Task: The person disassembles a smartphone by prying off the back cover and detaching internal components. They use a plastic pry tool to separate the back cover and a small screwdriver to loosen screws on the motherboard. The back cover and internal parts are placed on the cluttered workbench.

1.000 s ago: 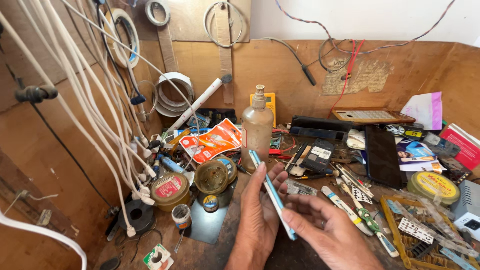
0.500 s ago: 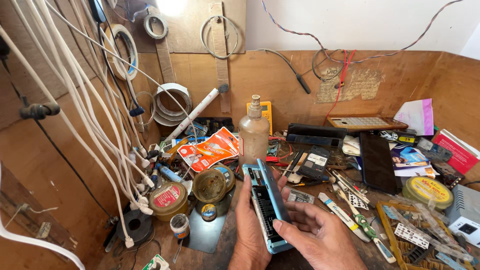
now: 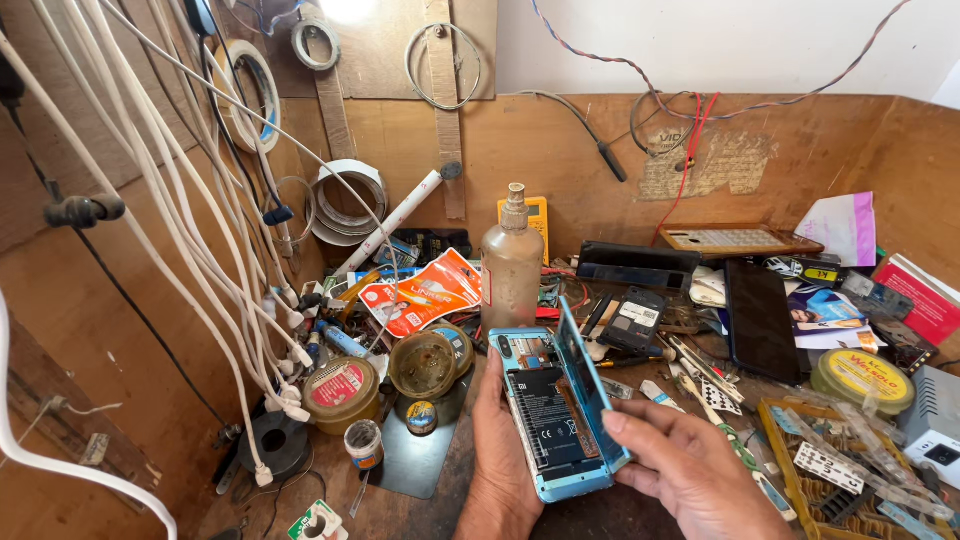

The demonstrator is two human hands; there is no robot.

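phone: the blue phone [image 3: 556, 420] sits low in the middle of the frame, opened up so its dark inside shows.
left hand: the left hand [image 3: 497, 450] cups the phone from under and from the left side, its grip wrapped round the body to keep it flat and steady.
right hand: the right hand [image 3: 690, 472] pinches the thin blue back cover [image 3: 583, 380] at the right edge, which stands up on its side like an open book.
bottle: a dusty bottle [image 3: 511, 265] stands just behind the phone.
tins: round tins [image 3: 425, 364] sit to the left on the bench [image 3: 420, 500], near at hand.
wires: white wires [image 3: 180, 200] hang down the left side.
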